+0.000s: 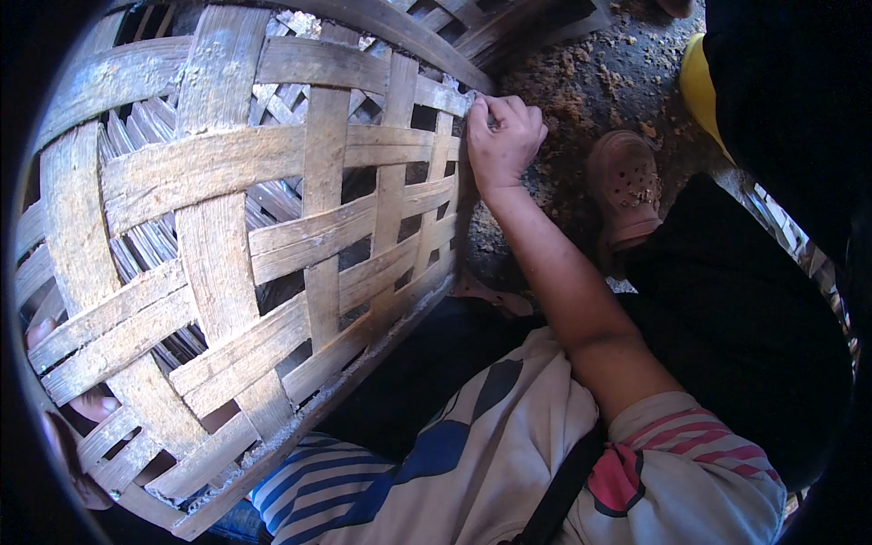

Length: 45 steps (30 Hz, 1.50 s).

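Observation:
A large woven bamboo panel [204, 150] stands tilted across the left half of the view. Its broad, flat strips cross with open gaps between them, and pale crumbly residue clings to the strips and the rim. My right hand [502, 141] is closed at the panel's far right corner, thumb and fingers pinching its edge; the fingertips are partly hidden. At the near left, parts of my left hand [94, 404] show through the gaps and around the panel's side, its fingers curled on the strips. Most of that hand is hidden behind the weave.
Dark ground [581, 77] strewn with brownish crumbs lies beyond my right arm. A brown clog [625, 177] is on a foot there. Something yellow [698, 91] shows beside dark cloth at the upper right. More woven slats [522, 27] stand behind the panel.

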Tool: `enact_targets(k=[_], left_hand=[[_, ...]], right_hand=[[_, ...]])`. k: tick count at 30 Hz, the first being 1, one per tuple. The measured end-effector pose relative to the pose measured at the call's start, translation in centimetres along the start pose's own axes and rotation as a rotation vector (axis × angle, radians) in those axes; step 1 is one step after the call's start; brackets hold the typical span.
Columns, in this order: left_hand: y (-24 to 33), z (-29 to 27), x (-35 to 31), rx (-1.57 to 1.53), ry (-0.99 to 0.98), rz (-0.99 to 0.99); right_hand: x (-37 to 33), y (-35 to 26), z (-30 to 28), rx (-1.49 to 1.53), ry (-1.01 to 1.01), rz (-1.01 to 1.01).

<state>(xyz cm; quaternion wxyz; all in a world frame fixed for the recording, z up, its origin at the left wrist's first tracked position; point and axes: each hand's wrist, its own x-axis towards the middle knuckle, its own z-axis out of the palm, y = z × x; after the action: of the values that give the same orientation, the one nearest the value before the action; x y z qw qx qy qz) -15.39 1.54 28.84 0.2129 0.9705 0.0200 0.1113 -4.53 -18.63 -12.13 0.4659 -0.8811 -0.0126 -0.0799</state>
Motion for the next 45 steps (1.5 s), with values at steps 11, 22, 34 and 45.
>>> enact_targets(k=[11,22,34,45], left_hand=[[-0.2,0.1,-0.3,-0.016,0.008,-0.012],[0.4,0.0,-0.1,-0.02,0.005,-0.02],[0.6,0.3,-0.2,-0.037,0.005,-0.01],[0.9,0.5,0.3,-0.047,-0.014,-0.004]], right_hand=[[1.9,-0.9,0.4,0.329,0.015,-0.128],[1.2,0.3,1.5,0.493,-0.011,0.346],[2.2,-0.6,-0.1,0.143,-0.076,-0.127],[3.1,-2.9,-0.6,0.462,-0.174,0.35]])
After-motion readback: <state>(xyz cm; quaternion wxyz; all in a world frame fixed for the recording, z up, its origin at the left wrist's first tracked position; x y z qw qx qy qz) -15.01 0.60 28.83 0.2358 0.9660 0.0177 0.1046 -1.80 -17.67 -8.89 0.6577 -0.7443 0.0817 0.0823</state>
